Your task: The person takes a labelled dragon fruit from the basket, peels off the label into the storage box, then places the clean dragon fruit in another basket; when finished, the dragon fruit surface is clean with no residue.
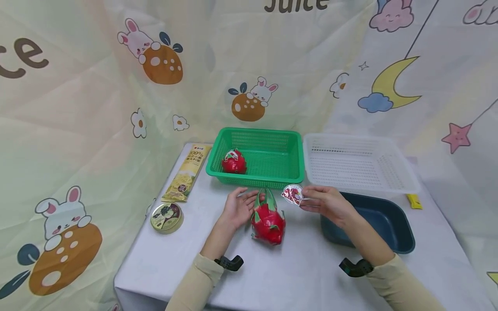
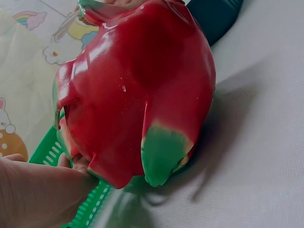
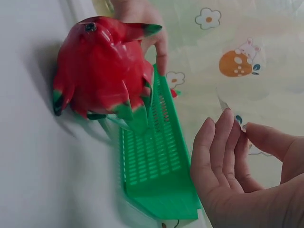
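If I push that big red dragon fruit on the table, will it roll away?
Probably it would wobble, not roll far: the dragon fruit is round but its green-tipped scales stick out. Its glossy skin may be slippery. The left hand touches its side.

dragon fruit (image 1: 268,222) before basket (image 1: 289,172), tray (image 1: 397,183) right, tin (image 1: 167,217) left

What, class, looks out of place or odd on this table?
Nothing is spilled or damaged. One oddity: a yellow packet lies half hidden behind the dark blue tub. The left hand touches a dragon fruit lying on the table; the right hand pinches a small round sticker.
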### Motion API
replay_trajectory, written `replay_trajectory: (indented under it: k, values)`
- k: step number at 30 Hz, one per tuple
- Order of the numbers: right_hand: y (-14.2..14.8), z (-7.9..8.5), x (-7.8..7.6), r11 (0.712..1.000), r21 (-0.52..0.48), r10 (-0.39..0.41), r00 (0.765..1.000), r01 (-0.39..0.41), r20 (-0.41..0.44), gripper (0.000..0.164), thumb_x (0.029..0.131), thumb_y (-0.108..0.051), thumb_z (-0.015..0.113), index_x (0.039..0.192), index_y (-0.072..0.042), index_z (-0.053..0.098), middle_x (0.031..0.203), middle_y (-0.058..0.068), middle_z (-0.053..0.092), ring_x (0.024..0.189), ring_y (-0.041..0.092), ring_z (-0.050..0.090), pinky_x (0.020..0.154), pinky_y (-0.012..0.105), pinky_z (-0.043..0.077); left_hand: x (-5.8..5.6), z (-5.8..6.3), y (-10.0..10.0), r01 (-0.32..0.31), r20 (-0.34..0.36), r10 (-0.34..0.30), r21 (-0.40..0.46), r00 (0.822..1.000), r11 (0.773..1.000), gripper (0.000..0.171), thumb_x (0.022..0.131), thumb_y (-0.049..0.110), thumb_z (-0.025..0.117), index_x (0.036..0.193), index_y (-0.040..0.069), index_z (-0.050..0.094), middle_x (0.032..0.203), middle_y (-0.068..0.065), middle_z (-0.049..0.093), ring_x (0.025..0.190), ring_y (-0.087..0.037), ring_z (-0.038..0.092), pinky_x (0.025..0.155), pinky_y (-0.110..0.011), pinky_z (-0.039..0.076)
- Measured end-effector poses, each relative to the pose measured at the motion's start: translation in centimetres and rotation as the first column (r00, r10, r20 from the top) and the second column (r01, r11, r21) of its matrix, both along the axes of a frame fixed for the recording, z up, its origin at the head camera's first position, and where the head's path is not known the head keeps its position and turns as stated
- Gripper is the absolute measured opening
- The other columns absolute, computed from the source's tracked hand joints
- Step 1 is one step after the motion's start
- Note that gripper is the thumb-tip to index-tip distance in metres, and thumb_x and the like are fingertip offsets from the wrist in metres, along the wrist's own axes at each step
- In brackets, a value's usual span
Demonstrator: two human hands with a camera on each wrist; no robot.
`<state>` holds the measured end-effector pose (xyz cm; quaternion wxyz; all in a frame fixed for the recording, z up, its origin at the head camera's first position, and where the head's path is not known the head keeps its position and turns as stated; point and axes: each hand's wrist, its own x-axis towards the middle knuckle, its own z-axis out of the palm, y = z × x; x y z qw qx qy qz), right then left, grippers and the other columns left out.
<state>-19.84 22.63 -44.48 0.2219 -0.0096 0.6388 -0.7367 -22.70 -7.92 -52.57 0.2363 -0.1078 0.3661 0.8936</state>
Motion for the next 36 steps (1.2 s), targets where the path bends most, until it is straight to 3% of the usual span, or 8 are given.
replay_trajectory:
  k: [10,20,29,36]
  values:
    - [3.1,1.0,0.2,1.0,0.003,-0.01,0.999,0.01,0.035,0.017,0.105,-0.018,0.063,0.113,-0.01,0.076,0.109,0.007,0.073,0.098,0.021,0.075,0.097,0.044,0.058,0.0,0.2,-0.1,0.006,-0.002,-0.006,-0.002,1.0,1.0,0.06,0.105,0.028,0.043,0.152,-0.009,0.035,0.157,-0.026,0.039,0.144,-0.033,0.042,0.125,-0.04,0.029]
    - [6.4,1.5,0.5,0.997,0.073,-0.006,0.999,0.003,0.042,0.023,0.106,-0.022,0.062,0.122,-0.009,0.072,0.113,0.006,0.072,0.103,0.022,0.074,0.095,0.041,0.059,-0.1,0.3,0.1,0.001,0.002,-0.001,-0.038,1.0,0.999,0.065,0.106,0.029,0.041,0.156,-0.01,0.027,0.159,-0.024,0.033,0.144,-0.033,0.036,0.124,-0.041,0.03]
    - [9.4,1.1,0.6,0.991,0.13,0.016,0.999,-0.021,0.033,0.023,0.108,-0.023,0.057,0.124,-0.011,0.07,0.115,0.007,0.069,0.103,0.021,0.074,0.096,0.041,0.059,-0.3,0.2,-0.1,-0.011,0.011,0.012,-0.031,1.0,0.999,0.07,0.104,0.031,0.044,0.157,-0.01,0.024,0.16,-0.023,0.029,0.151,-0.035,0.027,0.123,-0.042,0.03]
    - [11.3,0.3,0.7,0.975,0.217,0.027,0.998,-0.04,0.061,0.024,0.108,-0.025,0.058,0.123,-0.008,0.067,0.114,0.007,0.069,0.104,0.023,0.074,0.094,0.041,0.06,-0.3,0.1,-0.1,0.0,0.007,0.0,-0.028,1.0,1.0,0.068,0.105,0.031,0.043,0.157,-0.009,0.025,0.16,-0.022,0.03,0.146,-0.033,0.03,0.124,-0.042,0.029]
